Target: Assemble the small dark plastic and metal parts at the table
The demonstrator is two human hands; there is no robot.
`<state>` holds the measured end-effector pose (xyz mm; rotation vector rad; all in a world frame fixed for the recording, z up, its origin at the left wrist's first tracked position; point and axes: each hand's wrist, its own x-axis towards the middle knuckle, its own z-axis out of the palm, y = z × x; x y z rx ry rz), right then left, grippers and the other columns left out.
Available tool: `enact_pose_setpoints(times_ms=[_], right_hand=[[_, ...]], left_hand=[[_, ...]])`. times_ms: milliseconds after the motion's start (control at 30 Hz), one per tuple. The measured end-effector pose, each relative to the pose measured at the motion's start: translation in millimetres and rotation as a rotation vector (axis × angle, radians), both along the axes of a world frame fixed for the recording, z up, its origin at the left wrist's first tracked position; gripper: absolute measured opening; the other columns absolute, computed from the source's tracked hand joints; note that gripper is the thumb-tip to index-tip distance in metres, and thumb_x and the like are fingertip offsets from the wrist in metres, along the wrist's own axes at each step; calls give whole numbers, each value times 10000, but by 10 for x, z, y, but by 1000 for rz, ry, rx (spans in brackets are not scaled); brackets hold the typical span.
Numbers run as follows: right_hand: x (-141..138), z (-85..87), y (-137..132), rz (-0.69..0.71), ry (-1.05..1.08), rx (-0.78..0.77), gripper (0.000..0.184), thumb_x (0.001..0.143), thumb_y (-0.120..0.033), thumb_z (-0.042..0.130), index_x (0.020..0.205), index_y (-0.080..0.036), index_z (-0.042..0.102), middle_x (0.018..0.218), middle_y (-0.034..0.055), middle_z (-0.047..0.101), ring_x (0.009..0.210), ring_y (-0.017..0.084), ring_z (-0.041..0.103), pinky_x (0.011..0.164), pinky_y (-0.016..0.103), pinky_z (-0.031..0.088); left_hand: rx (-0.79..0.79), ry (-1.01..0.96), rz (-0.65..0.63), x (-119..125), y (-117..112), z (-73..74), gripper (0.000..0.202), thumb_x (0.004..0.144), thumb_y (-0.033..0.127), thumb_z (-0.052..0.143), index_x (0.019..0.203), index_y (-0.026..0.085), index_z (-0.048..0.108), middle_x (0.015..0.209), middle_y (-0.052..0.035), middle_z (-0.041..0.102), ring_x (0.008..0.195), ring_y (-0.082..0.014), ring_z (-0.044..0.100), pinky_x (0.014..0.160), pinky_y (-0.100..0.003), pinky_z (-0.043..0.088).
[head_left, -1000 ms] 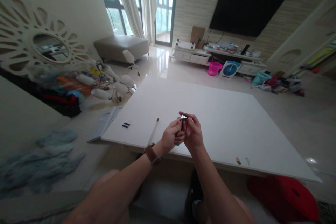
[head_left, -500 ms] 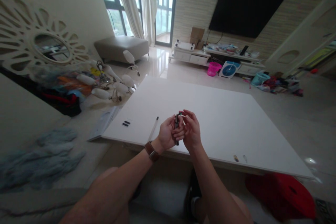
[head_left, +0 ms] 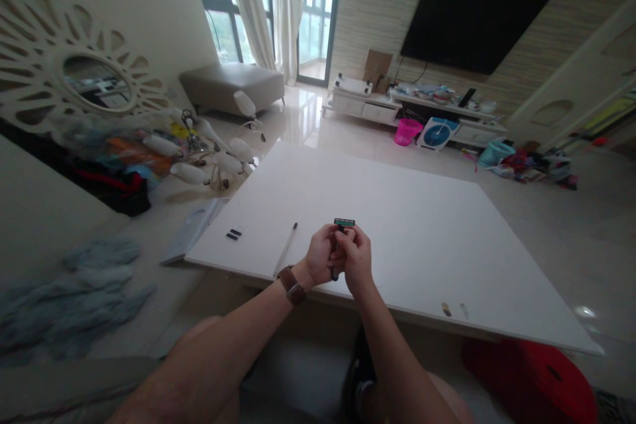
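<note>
Above the near edge of the white table (head_left: 422, 225), both my hands are on a razor (head_left: 344, 222). Its dark head with a green strip points away from me, and the end of its black handle shows below my fingers. My left hand (head_left: 320, 256) is closed around the handle. My right hand (head_left: 356, 258) is closed too, its thumb and fingers pressed on the neck just under the head. Left of my hands lies a thin pale stick with a dark tip (head_left: 287, 248). Farther left are two small black strips (head_left: 233, 235).
Two small flat pieces (head_left: 446, 309) lie near the table's front right edge. Below that corner is a red stool or seat (head_left: 531, 377). A chandelier with white shades (head_left: 218, 159) rests on the floor by the table's far left corner.
The razor's head has turned to face across my view and now shows above my fingers. My right hand has lowered, its fingers closing from a loose spread onto the razor's neck.
</note>
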<state>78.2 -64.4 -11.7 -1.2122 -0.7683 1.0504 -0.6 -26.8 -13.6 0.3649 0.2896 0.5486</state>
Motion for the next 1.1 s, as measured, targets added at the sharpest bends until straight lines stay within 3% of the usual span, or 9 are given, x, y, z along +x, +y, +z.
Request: enact_pose_setpoints(times_ms=[167,500,733,900,1100], right_hand=[[-20,-3,4,-2,-14,11,218,727,-346,702,879,-192,677,647,-48,622,459,95,497,414,205,441],[-93,44,-160,-53,-51,-11,215,712,-355,659,841,-183,659,614,-53,581,457,104,476,370,205,396],[-2,-56,-114,-36,-58,22,200,764,-349,675,888,-193,680,660,-42,613,507,102,506,493,223,481],[26,-36,-29,-22,-32,22,293,807,-442,661,979,-207,682,597,-49,566,449,107,473,399,216,419],[-9,-17,-1,-14,-48,19,323,832,-512,644,951,-213,670,526,-66,497,416,101,448,372,203,379]], left_hand=[[-4,12,2,6,1,4,397,873,407,400,546,187,458,349,51,281,263,-79,201,266,-174,200],[24,-12,-70,-22,-120,-49,408,856,453,427,540,196,405,351,62,265,260,-74,194,261,-168,195],[5,0,-52,15,-85,-28,390,841,424,440,529,190,434,338,47,306,254,-77,216,261,-168,198],[4,8,-13,33,-18,26,434,841,431,456,487,183,420,335,40,314,251,-73,250,271,-165,212],[-2,29,-5,21,13,36,443,846,423,462,477,187,405,326,44,299,243,-73,240,270,-167,194]])
